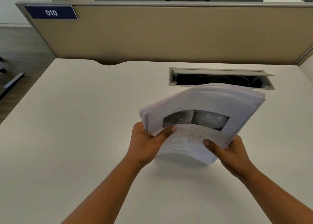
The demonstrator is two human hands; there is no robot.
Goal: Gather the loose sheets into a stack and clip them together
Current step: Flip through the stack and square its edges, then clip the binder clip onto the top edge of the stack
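A thick stack of printed sheets is held up above the white desk, tilted and curving away from me. The top page shows two grey pictures and some text. My left hand grips the stack's near left corner, thumb on the top page. My right hand grips the near right corner, thumb also on top. The stack's edges are slightly uneven. No clip is in view.
An open cable tray with a raised lid is set into the desk behind the stack. A beige partition with a blue "010" sign closes off the desk's far edge. Floor lies to the left.
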